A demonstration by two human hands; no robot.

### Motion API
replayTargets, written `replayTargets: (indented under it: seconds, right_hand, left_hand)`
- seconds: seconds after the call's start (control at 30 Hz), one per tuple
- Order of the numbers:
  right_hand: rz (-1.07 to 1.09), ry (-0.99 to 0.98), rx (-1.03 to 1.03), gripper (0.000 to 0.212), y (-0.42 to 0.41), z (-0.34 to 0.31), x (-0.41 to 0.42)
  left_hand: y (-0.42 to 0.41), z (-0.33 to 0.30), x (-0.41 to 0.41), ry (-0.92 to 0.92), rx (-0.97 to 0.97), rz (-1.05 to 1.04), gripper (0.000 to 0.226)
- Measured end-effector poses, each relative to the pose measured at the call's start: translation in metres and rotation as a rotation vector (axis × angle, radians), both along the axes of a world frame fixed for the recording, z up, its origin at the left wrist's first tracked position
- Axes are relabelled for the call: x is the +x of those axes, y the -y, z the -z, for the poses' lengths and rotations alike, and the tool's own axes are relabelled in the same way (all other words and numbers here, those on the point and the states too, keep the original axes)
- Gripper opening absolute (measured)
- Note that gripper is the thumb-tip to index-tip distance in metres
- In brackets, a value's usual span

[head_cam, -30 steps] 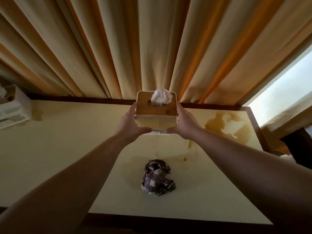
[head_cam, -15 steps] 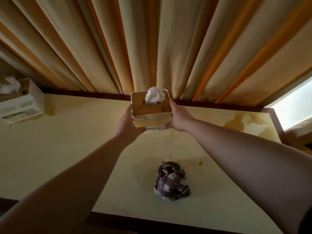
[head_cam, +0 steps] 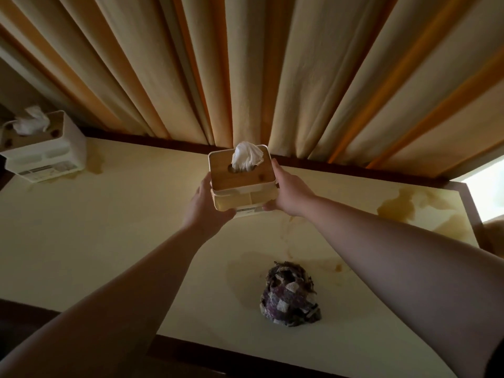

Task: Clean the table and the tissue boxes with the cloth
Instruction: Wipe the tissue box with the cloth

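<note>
Upper left of frame: 2nd tissue box (head_cam: 45,150) on desk (head_cam: 109,227), near a stain. Centre: left hand (head_cam: 207,207) and right hand (head_cam: 290,195), fingers curled round the sides of tissue box (head_cam: 240,181), apparently held above the desk. Lower centre: crumpled cloth (head_cam: 289,296) on desk. Right: brown stain (head_cam: 403,205).

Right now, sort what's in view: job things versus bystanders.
Job: held tissue box, gripped by left hand and right hand; second tissue box at far left; cloth, bunched on the table; stains.
Bystanders: curtains; window.
</note>
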State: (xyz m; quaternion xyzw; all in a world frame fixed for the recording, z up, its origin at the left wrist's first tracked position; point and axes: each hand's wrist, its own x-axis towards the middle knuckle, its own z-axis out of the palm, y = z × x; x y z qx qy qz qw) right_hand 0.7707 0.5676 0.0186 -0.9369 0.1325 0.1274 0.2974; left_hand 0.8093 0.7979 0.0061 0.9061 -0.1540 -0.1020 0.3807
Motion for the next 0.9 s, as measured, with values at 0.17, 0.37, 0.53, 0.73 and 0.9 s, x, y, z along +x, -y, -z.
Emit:
replayTargets:
  seconds: [0.17, 0.37, 0.53, 0.73, 0.9]
  right_hand:
    - [0.037, 0.034, -0.042, 0.124, 0.003, -0.012, -0.029]
    - [0.083, 0.105, -0.039, 0.085, -0.003, 0.006, -0.106]
    - [0.108, 0.089, 0.005, 0.08, -0.015, 0.017, -0.121]
    - [0.176, 0.067, 0.083, 0.111, -0.019, 0.007, -0.079]
    - [0.151, 0.104, 0.176, 0.117, -0.027, 0.004, -0.063]
  left_hand:
    - [0.001, 0.005, -0.025, 0.041, 0.112, -0.157, 0.105]
    - [-0.001, 0.037, -0.083, 0.059, 0.113, -0.1, 0.073]
    - [0.005, 0.037, -0.087, 0.083, 0.056, -0.17, 0.07]
    - [0.002, 0.023, -0.06, -0.04, -0.007, -0.178, 0.092]
    - [0.002, 0.017, -0.06, -0.019, -0.082, -0.106, 0.1]
